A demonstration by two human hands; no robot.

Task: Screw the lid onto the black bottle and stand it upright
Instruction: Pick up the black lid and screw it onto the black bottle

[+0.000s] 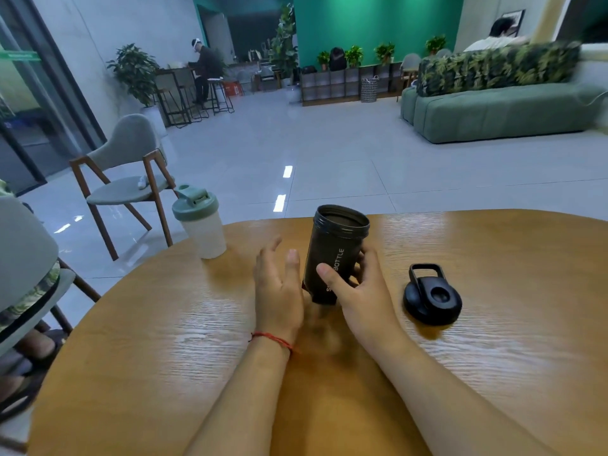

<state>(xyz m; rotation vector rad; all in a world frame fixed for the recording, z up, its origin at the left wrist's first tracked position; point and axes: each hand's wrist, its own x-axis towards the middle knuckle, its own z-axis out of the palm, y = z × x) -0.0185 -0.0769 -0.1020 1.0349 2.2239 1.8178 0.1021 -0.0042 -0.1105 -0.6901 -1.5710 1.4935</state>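
Note:
The black bottle (333,248) stands nearly upright on the wooden table (493,340), tilted slightly, its open mouth facing up and white lettering on its side. My right hand (358,291) wraps around its lower half, thumb across the front. Just left of the bottle, my left hand (279,284) is flat with fingers apart, holding nothing; a red string circles its wrist. The black lid (431,299) with a carry loop lies flat on the table to the right of the bottle, a hand's width from my right hand.
A white shaker bottle with a green lid (199,222) stands near the table's far left edge. A grey chair (126,179) sits beyond it on the tiled floor. A green sofa (500,106) and two seated persons are far off.

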